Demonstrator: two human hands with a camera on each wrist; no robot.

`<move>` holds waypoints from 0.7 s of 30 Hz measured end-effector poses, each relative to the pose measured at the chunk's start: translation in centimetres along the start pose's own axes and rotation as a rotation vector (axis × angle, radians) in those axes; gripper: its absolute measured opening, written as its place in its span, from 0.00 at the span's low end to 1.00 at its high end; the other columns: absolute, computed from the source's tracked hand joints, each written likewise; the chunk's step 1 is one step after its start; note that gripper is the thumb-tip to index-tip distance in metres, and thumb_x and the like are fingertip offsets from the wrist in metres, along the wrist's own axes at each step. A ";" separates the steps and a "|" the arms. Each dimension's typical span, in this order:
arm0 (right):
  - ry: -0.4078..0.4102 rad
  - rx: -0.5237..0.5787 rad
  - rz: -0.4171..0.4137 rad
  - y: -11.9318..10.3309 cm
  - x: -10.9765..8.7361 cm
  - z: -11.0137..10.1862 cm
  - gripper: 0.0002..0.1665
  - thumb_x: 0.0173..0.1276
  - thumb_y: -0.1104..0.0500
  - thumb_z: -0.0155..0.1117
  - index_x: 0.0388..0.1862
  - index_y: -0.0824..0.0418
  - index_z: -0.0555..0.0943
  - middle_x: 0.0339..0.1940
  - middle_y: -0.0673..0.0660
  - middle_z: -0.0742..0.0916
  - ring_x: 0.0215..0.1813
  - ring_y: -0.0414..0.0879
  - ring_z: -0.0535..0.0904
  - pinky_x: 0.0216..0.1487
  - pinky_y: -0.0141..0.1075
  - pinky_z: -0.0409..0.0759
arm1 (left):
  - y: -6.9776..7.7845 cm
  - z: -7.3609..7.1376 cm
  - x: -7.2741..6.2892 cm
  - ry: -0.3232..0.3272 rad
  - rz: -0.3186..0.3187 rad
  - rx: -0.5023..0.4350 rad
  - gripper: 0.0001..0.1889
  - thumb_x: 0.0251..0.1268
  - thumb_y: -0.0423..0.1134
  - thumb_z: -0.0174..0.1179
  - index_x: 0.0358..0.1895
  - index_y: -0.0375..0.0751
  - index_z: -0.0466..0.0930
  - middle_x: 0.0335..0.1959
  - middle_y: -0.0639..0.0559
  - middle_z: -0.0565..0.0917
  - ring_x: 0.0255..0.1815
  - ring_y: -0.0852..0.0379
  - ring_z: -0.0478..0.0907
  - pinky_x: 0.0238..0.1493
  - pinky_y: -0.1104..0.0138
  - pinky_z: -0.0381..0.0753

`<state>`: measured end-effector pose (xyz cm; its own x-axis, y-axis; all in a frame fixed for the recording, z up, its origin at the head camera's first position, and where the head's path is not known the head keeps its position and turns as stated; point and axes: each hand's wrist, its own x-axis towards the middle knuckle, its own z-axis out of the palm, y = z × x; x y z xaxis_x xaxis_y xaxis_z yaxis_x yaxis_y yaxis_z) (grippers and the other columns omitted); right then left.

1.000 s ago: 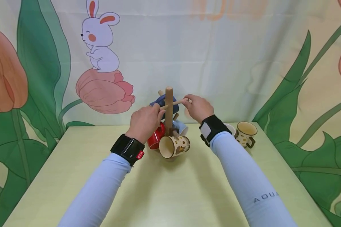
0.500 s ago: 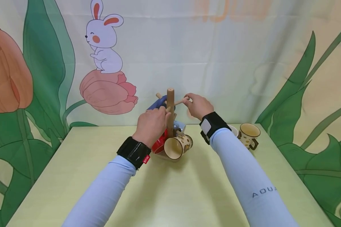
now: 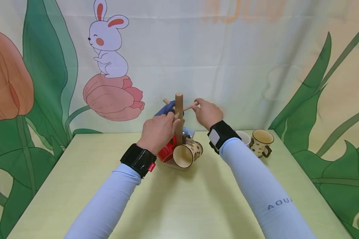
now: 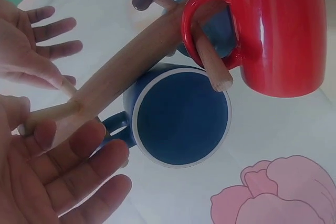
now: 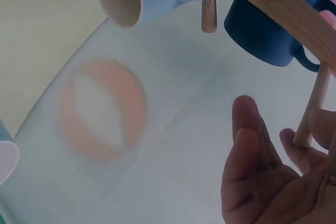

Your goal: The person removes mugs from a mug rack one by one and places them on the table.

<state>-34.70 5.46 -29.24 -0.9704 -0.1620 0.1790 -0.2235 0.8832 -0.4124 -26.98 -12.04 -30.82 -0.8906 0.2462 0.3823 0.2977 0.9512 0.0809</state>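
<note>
A wooden mug tree (image 3: 179, 104) stands toward the back of the table. My left hand (image 3: 158, 132) pinches one upper peg (image 4: 55, 115) between thumb and index finger, the other fingers spread. Across the post, my right hand (image 3: 208, 113) pinches another upper peg (image 5: 315, 103) near its tip. A dark blue mug (image 4: 184, 116) hangs by its handle on the tree's far left. Lower down hang a red mug (image 4: 283, 30), a light blue mug (image 5: 163, 3) and a cream patterned mug (image 3: 184, 155) tipped on its side. My left hand partly hides the red mug in the head view.
On the table's (image 3: 179, 205) back right, a white mug (image 3: 244, 137) and a cream patterned mug (image 3: 261, 144) stand upright side by side. My right wrist partly covers the white one. A printed cloth (image 3: 242, 66) hangs behind the table's back edge.
The mug tree has turned a little, and the blue mug has swung to the left. My left hand moved slightly right with its peg. In the last half second almost nothing moved.
</note>
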 end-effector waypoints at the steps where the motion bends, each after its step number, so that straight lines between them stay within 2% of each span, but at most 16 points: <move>1: 0.009 -0.016 0.007 0.0 -0.1 0.0 0.26 0.80 0.44 0.47 0.71 0.52 0.71 0.47 0.59 0.88 0.45 0.57 0.83 0.41 0.47 0.78 | -0.1 0.0 0.0 -0.005 0.005 -0.012 0.18 0.77 0.52 0.50 0.46 0.37 0.75 0.22 0.49 0.76 0.21 0.52 0.76 0.25 0.60 0.84; 4: 0.023 -0.047 0.019 0.0 -0.6 0.0 0.27 0.80 0.46 0.48 0.73 0.52 0.69 0.44 0.60 0.88 0.43 0.57 0.83 0.40 0.47 0.79 | -0.3 0.0 0.1 -0.026 0.019 -0.049 0.18 0.78 0.51 0.49 0.45 0.38 0.73 0.21 0.49 0.75 0.21 0.52 0.75 0.23 0.62 0.81; 8: 0.040 -0.077 0.033 -0.3 -1.5 -0.3 0.26 0.79 0.48 0.51 0.71 0.55 0.73 0.52 0.60 0.87 0.49 0.57 0.83 0.46 0.49 0.80 | -1.0 -0.1 0.1 -0.052 0.023 -0.105 0.19 0.79 0.53 0.45 0.41 0.39 0.72 0.21 0.49 0.74 0.21 0.52 0.72 0.20 0.64 0.75; 11: 0.060 -0.115 0.036 -0.5 -2.1 -0.5 0.21 0.79 0.48 0.52 0.59 0.57 0.81 0.44 0.57 0.88 0.44 0.54 0.84 0.42 0.46 0.80 | -1.4 -0.1 0.1 -0.049 0.013 -0.137 0.21 0.80 0.56 0.41 0.39 0.41 0.72 0.20 0.49 0.73 0.20 0.52 0.71 0.19 0.64 0.73; 14: 0.067 -0.137 0.024 -1.0 -2.7 -0.5 0.21 0.79 0.47 0.50 0.46 0.58 0.85 0.31 0.56 0.86 0.35 0.52 0.83 0.32 0.43 0.77 | -1.9 -0.1 0.2 -0.046 -0.004 -0.155 0.22 0.81 0.56 0.38 0.39 0.41 0.72 0.21 0.48 0.73 0.21 0.51 0.73 0.21 0.62 0.77; 16: 0.065 -0.130 0.012 -1.5 -3.2 -0.5 0.25 0.80 0.44 0.47 0.40 0.57 0.86 0.24 0.55 0.83 0.30 0.51 0.81 0.27 0.42 0.74 | -2.3 -0.1 0.3 -0.051 -0.021 -0.166 0.23 0.81 0.55 0.38 0.42 0.40 0.72 0.22 0.48 0.75 0.22 0.51 0.74 0.23 0.61 0.80; 21: 0.034 -0.066 -0.030 -3.2 -4.3 -0.2 0.37 0.78 0.33 0.38 0.28 0.56 0.82 0.19 0.53 0.80 0.26 0.50 0.79 0.21 0.39 0.70 | -3.3 0.3 0.9 -0.071 -0.068 -0.168 0.20 0.81 0.51 0.41 0.46 0.37 0.72 0.25 0.45 0.76 0.24 0.49 0.76 0.25 0.59 0.81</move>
<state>-29.78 3.46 -28.50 -0.9595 -0.1749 0.2210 -0.2449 0.9054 -0.3467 -28.81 -14.90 -31.02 -0.9310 0.2007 0.3050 0.2839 0.9231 0.2594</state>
